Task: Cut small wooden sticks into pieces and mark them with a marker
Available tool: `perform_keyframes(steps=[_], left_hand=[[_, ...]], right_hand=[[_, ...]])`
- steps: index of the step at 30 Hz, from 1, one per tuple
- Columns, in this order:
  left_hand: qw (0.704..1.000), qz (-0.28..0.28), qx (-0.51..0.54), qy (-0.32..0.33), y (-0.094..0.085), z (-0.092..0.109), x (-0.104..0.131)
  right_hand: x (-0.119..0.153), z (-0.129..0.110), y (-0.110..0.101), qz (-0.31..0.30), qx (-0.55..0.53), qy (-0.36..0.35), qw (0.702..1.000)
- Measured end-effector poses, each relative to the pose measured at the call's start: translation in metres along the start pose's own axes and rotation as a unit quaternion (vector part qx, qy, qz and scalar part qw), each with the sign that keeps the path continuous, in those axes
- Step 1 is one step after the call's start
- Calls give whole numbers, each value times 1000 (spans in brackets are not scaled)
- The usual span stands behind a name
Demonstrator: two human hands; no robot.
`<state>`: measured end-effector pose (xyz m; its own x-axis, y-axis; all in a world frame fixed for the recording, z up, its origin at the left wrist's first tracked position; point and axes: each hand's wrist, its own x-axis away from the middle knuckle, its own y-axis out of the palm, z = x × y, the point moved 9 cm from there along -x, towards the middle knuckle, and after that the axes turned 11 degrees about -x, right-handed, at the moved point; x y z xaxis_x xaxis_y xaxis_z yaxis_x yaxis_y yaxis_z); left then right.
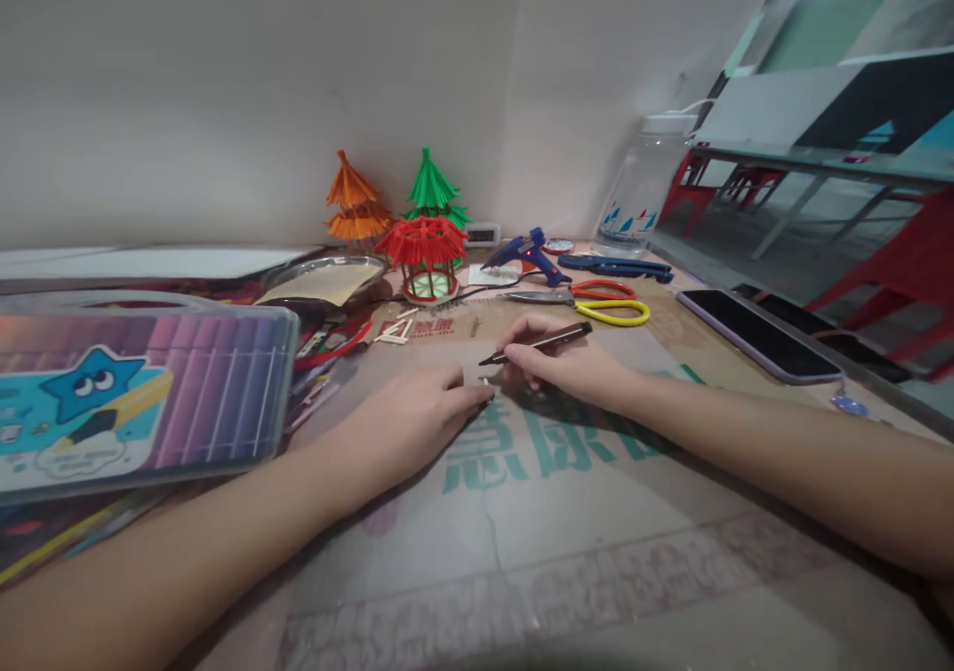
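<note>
My right hand is closed around a dark brown marker pen, its tip pointing left toward my other hand. Just below and left of that tip, my left hand pinches a small pale stick, mostly hidden by the fingers. Several short white sticks lie on the covered table beyond my left hand. Behind them stands a small pavilion model with a red roof; an orange tiered roof model and a green one are at the wall.
A marker case fills the left side. Beyond my right hand lie a blue glue gun, yellow-and-red-handled scissors, a blue cutter and a phone. A clear bottle stands by the wall; a metal tray is back left.
</note>
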<state>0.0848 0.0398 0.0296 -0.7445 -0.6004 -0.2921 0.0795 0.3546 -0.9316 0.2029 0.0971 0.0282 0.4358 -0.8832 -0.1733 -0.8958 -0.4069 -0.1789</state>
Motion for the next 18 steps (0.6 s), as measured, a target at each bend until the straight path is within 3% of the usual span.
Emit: perform_keyframes(steps=[11,18], left_hand=[[1000,-8,15,12,1,4,1],[999,-8,43,-9,4,1,2]], right_hand=[[-2,5,-3,5,88,3,996],[-4,9,-3,0,90,9,996]])
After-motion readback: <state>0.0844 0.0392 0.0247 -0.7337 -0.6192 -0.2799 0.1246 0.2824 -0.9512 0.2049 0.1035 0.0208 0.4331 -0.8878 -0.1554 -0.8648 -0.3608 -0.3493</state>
